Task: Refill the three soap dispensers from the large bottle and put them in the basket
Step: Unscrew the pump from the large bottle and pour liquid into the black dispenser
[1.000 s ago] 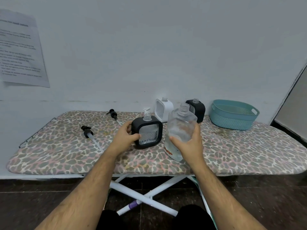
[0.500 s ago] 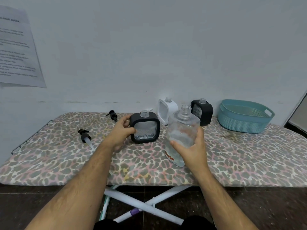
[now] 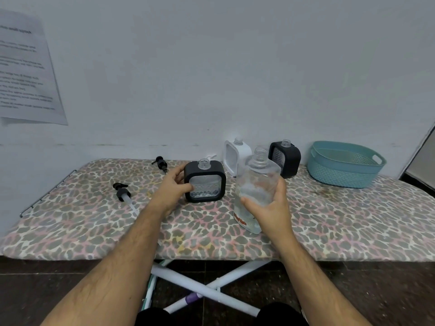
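The right hand (image 3: 270,208) has its fingers (image 3: 281,184) wrapped around the large bottle (image 3: 255,184), uncapped and lifted off the ironing board (image 3: 329,220). The left hand (image 3: 173,190) clasps the near black dispenser (image 3: 204,181) by its side — open-necked, standing on the board. Both necks are narrow, so a hasty tilt could spill soap. The basket (image 3: 344,163) sits well apart, far right.

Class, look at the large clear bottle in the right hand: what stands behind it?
Behind the large bottle stand a white dispenser and a black dispenser, both partly covered by it.
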{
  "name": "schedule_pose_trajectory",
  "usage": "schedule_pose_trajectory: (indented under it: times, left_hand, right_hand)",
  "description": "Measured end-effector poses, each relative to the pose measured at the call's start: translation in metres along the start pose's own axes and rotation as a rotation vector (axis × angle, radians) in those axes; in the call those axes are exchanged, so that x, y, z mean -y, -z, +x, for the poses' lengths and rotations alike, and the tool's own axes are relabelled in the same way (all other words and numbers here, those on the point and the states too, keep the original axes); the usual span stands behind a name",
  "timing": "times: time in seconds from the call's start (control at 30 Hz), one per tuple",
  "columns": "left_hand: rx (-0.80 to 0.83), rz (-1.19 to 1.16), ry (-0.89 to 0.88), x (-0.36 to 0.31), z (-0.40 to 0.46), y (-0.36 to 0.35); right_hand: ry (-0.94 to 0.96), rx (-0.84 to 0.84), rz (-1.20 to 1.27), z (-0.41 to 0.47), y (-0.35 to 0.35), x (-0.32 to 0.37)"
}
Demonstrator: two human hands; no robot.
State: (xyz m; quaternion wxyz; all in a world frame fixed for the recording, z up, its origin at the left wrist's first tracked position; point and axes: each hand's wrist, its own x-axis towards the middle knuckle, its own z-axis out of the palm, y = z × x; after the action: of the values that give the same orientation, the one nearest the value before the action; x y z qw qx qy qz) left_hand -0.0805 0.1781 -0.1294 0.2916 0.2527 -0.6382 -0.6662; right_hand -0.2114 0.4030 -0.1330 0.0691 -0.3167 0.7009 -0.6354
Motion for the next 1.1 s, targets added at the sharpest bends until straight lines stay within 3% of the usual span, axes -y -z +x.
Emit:
schedule_pose_trajectory:
  times: [0.37, 0.77, 1.1]
  left_hand:
    - [-0.077, 0.125, -0.019, -0.003, -0.016, 0.006]
    - [-0.014, 0.153, -0.018, -0.002, -0.012, 0.006]
    - [-0.102, 0.170, -0.039, 0.008, -0.002, -0.004]
  right_hand:
    - [-0.008, 0.012, -0.012, -0.003, -0.002, 0.005]
    - [-0.023, -0.020, -0.020, 0.005, -0.006, 0.006]
    - [0.006, -0.050, -0.073, 0.008, -0.003, 0.002]
